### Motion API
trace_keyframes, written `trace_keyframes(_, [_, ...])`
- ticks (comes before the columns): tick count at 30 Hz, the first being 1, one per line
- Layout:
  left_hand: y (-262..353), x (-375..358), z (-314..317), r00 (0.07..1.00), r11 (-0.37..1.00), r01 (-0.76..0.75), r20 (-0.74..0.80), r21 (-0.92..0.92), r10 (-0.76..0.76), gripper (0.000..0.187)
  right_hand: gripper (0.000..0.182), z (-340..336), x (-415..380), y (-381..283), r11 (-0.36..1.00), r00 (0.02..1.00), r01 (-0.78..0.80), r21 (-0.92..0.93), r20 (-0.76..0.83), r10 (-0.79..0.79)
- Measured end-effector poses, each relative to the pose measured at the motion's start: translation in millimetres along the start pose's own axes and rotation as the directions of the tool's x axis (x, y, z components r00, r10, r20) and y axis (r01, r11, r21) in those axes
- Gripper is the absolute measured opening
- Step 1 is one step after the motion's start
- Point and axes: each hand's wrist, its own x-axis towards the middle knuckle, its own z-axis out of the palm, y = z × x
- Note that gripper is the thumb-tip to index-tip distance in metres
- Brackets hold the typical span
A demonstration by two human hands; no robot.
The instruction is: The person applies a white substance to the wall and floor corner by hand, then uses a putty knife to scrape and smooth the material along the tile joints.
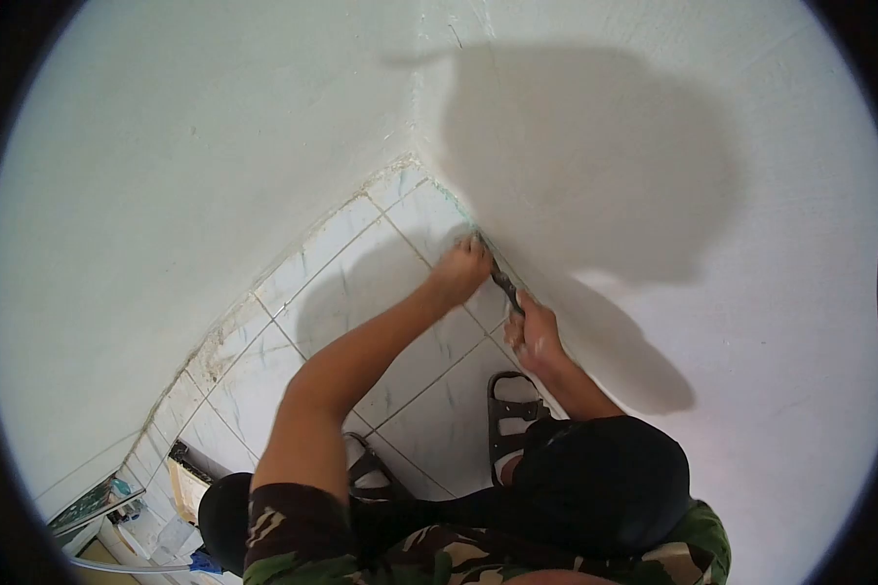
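My right hand is closed around the lower end of a dark, slim hand tool, whose exact kind I cannot make out. At the tool's far end my left hand is closed, its fingers pressed around the tip and hiding it. The tool lies along the joint where the white tiled floor meets the right wall. A greenish strip runs along this joint, from just beyond my left hand toward the corner.
The left wall meets the right one at the corner, with rough, stained edges below. My sandalled feet are close behind my hands. At lower left are a framed board, a blue item and assorted clutter.
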Motion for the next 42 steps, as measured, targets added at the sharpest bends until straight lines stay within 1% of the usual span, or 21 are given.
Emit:
trace_keyframes(2, [-6.8, 7.4, 6.2, 0.999, 0.999, 0.047, -0.008, -0.014, -0.047, 0.03, 0.04, 7.9, 16.5, -4.3, 1.0, 0.997, 0.003, 0.012, -0.072, -0.002])
trace_keyframes(6, [2.4, 9.1, -5.2, 0.998, 0.997, 0.064, -0.019, -0.034, -0.064, 0.03, 0.041, -3.8, -3.2, -9.9, 0.999, 0.999, -0.031, 0.015, -0.023, 0.031])
trace_keyframes(8, [14.7, 1.2, -6.1, 0.997, 0.997, 0.03, 0.068, -0.077, -0.025, 0.018, 0.04, -13.5, -16.6, -5.9, 0.999, 0.999, -0.041, 0.007, -0.019, 0.041])
trace_keyframes(9, [21.1, -4.4, -1.0, 0.997, 0.996, 0.027, 0.07, -0.081, -0.021, 0.018, 0.04, -15.4, -22.6, -3.1, 0.999, 0.999, -0.042, 0.009, -0.025, 0.042])
trace_keyframes(11, [26.7, -10.6, 11.2, 0.999, 0.995, -0.001, -0.033, 0.101, 0.004, 0.019, 0.041, -13.6, -26.2, -3.0, 0.997, 0.996, -0.076, -0.024, -0.051, 0.074])
trace_keyframes(15, [-9.6, 12.6, 1.4, 0.997, 0.997, 0.064, 0.044, 0.034, -0.065, 0.023, 0.041, 5.6, 18.9, -4.1, 0.995, 0.996, 0.037, 0.088, -0.081, -0.03])
trace_keyframes(17, [-13.4, 5.3, 5.0, 0.983, 0.993, 0.043, -0.173, -0.112, -0.062, 0.024, 0.042, 10.5, 10.7, -7.7, 1.0, 1.0, -0.007, 0.005, -0.021, 0.007])
trace_keyframes(18, [-11.1, 1.9, 2.6, 0.983, 0.994, 0.038, -0.173, -0.107, -0.056, 0.024, 0.042, 8.5, 7.6, -3.3, 1.0, 1.0, -0.004, 0.01, -0.019, 0.004])
trace_keyframes(21, [8.9, -3.2, 0.3, 0.994, 0.998, 0.021, -0.105, -0.051, -0.026, 0.023, 0.041, -10.3, -6.9, 1.7, 0.999, 0.999, -0.035, 0.017, -0.018, 0.035])
trace_keyframes(23, [24.4, -15.3, -4.3, 0.999, 0.999, 0.043, 0.014, -0.025, -0.043, 0.02, 0.042, -15.3, -22.1, 4.3, 0.994, 0.994, -0.106, 0.019, -0.028, 0.107])
trace_keyframes(24, [27.0, -16.6, -1.2, 0.999, 0.999, 0.046, 0.012, -0.026, -0.046, 0.02, 0.042, -16.5, -24.5, 5.0, 0.994, 0.994, -0.107, 0.015, -0.028, 0.107])
trace_keyframes(26, [25.3, -15.4, 3.1, 0.997, 0.998, -0.035, -0.07, 0.056, 0.039, 0.018, 0.042, -13.7, -23.7, 6.6, 0.997, 0.993, -0.073, 0.008, -0.091, 0.074])
trace_keyframes(27, [14.3, -5.8, 5.4, 0.997, 0.997, -0.036, -0.068, 0.061, 0.04, 0.018, 0.042, -6.4, -8.2, 2.7, 0.997, 0.994, -0.072, 0.011, -0.087, 0.073])
trace_keyframes(29, [-8.6, 15.1, 9.2, 0.999, 0.999, 0.032, -0.016, 0.034, -0.032, 0.017, 0.041, 10.5, 31.6, -6.6, 0.993, 0.983, -0.004, 0.12, -0.183, 0.026])
trace_keyframes(30, [-5.8, 13.7, 2.6, 0.996, 0.998, 0.061, -0.067, -0.003, -0.061, 0.016, 0.039, 14.1, 24.8, -15.9, 0.997, 0.992, -0.041, 0.062, -0.114, 0.048])
trace_keyframes(34, [-6.4, 20.4, -8.2, 0.995, 0.993, 0.087, -0.048, -0.074, -0.091, 0.017, 0.04, 0.1, 17.0, -24.1, 1.0, 0.999, -0.026, -0.002, -0.026, 0.026])
trace_keyframes(36, [11.3, 6.3, 0.4, 0.999, 0.992, 0.037, -0.002, 0.123, -0.037, 0.021, 0.046, -13.4, 4.8, -7.6, 0.996, 0.996, -0.086, -0.021, -0.036, 0.086])
trace_keyframes(39, [38.1, -10.7, 6.5, 0.995, 0.994, -0.015, 0.103, 0.112, 0.004, 0.024, 0.043, -24.8, -23.0, 16.5, 0.995, 0.989, -0.097, 0.011, -0.112, 0.097])
trace_keyframes(40, [41.6, -12.0, 8.6, 0.993, 0.999, -0.016, 0.117, 0.051, 0.01, 0.023, 0.042, -26.4, -30.7, 16.0, 0.995, 0.99, -0.094, 0.034, -0.099, 0.097])
trace_keyframes(41, [38.9, -8.3, 10.5, 0.993, 0.998, -0.015, 0.12, 0.053, 0.009, 0.023, 0.042, -23.6, -26.8, 14.6, 0.995, 0.99, -0.096, 0.036, -0.096, 0.099])
trace_keyframes(42, [32.4, -3.5, 17.3, 1.0, 0.989, 0.006, 0.022, 0.147, -0.009, 0.022, 0.042, -18.3, -19.6, 12.0, 0.998, 0.994, -0.065, 0.014, -0.091, 0.066])
